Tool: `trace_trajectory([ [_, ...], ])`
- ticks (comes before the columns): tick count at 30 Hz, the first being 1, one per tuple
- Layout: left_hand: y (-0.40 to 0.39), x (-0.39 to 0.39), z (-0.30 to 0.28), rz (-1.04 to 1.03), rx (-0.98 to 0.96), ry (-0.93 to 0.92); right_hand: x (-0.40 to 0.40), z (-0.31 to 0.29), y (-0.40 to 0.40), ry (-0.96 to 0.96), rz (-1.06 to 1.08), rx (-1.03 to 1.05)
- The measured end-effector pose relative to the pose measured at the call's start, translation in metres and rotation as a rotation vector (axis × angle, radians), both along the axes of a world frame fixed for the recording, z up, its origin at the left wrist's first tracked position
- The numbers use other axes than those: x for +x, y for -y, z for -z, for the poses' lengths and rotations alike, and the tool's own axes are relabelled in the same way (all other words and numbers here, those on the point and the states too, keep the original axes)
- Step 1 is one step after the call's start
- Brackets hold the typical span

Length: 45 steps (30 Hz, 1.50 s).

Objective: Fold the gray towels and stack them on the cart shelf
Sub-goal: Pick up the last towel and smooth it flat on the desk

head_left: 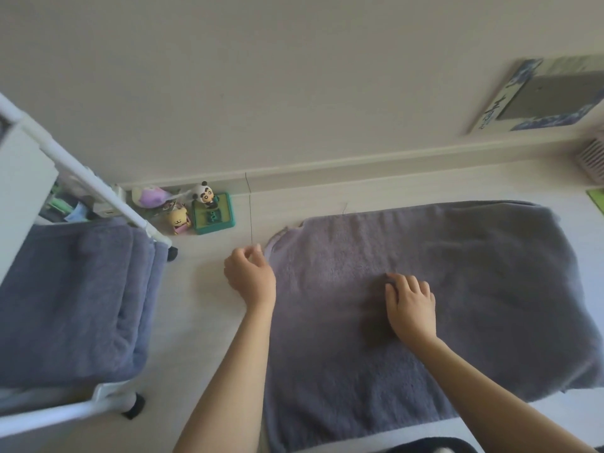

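Note:
A gray towel (425,282) lies spread on the pale floor in front of me, folded over on itself. My left hand (250,277) is at its upper left edge, fingers curled and pinching the towel's pale hem. My right hand (410,305) lies on the middle of the towel with fingers spread, pressing it down. At the left stands a white cart (98,191), and folded gray towels (72,299) are stacked on its lower shelf.
Small toy figures (196,210) and a green box sit by the baseboard between the cart and the towel. A framed picture (542,96) leans on the wall at the upper right, with a white vent (593,158) beside it.

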State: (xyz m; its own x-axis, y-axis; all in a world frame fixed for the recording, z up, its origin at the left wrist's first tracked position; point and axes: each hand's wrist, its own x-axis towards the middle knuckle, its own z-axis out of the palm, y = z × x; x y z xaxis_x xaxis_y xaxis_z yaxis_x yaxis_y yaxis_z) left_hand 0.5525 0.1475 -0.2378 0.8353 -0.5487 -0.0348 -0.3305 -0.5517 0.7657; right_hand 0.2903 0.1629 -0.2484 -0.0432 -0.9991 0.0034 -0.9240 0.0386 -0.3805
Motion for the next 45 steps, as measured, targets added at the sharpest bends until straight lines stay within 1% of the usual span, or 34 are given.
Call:
trace_trajectory([
  [1, -0.003, -0.003, -0.003, -0.024, -0.027, 0.017, 0.000, 0.000, 0.000, 0.000, -0.001, -0.006],
  [2, -0.007, -0.007, -0.005, 0.005, -0.077, 0.072, 0.000, 0.000, -0.001, 0.001, -0.001, -0.016],
  [4, -0.014, -0.021, -0.002, 0.195, -0.167, 0.251, 0.001, 0.000, -0.001, -0.006, -0.004, -0.018],
  [5, -0.018, -0.029, 0.004, 0.326, -0.157, 0.326, 0.002, 0.001, -0.003, -0.022, -0.009, 0.000],
  [6, -0.021, -0.035, 0.013, 0.452, -0.101, 0.393, 0.002, 0.003, -0.006, -0.045, -0.023, 0.020],
  [8, -0.028, -0.043, 0.031, 0.646, 0.099, 0.488, 0.001, 0.008, -0.013, -0.102, -0.074, 0.053],
  [10, -0.035, -0.041, 0.044, 0.747, 0.282, 0.560, -0.002, 0.011, -0.021, -0.170, -0.135, 0.109],
  [12, -0.037, -0.033, 0.050, 0.764, 0.362, 0.605, -0.009, 0.012, -0.024, -0.218, -0.139, 0.164],
  [15, -0.032, -0.023, 0.041, 0.754, 0.464, 0.599, -0.020, 0.009, -0.022, -0.216, -0.011, 0.190],
  [17, -0.026, -0.026, 0.035, 0.746, 0.525, 0.557, -0.021, 0.008, -0.019, -0.215, 0.048, 0.218],
  [18, -0.026, -0.033, 0.031, 0.748, 0.522, 0.539, -0.018, 0.009, -0.021, -0.217, 0.050, 0.235],
  [20, -0.033, -0.055, 0.023, 0.787, 0.438, 0.513, -0.006, 0.010, -0.024, -0.222, 0.009, 0.258],
  [22, -0.051, -0.078, 0.024, 0.897, 0.368, 0.512, 0.005, 0.012, -0.031, -0.229, -0.051, 0.266],
  [23, -0.060, -0.082, 0.027, 0.925, 0.363, 0.523, 0.009, 0.012, -0.031, -0.228, -0.076, 0.271],
  [27, -0.075, -0.067, 0.036, 0.895, 0.437, 0.576, -0.008, 0.001, -0.031, -0.238, -0.161, 0.238],
  [30, -0.073, -0.057, 0.035, 0.914, 0.519, 0.597, -0.036, -0.005, -0.035, -0.247, -0.131, 0.199],
  [32, -0.072, -0.062, 0.030, 0.909, 0.559, 0.572, -0.054, -0.006, -0.040, -0.252, -0.107, 0.204],
  [34, -0.073, -0.072, 0.025, 0.877, 0.549, 0.541, -0.067, -0.006, -0.043, -0.225, -0.089, 0.177],
  [37, -0.076, -0.097, 0.020, 0.891, 0.493, 0.501, -0.091, -0.010, -0.041, -0.167, 0.005, 0.085],
  [41, -0.078, -0.138, 0.015, 0.925, 0.428, 0.451, -0.138, -0.022, -0.029, -0.136, 0.170, 0.009],
  [43, -0.077, -0.157, 0.014, 0.945, 0.399, 0.446, -0.159, -0.030, -0.021, -0.109, 0.237, 0.001],
  [45, -0.073, -0.180, 0.013, 0.957, 0.375, 0.442, -0.183, -0.034, -0.012, -0.078, 0.315, 0.039],
])
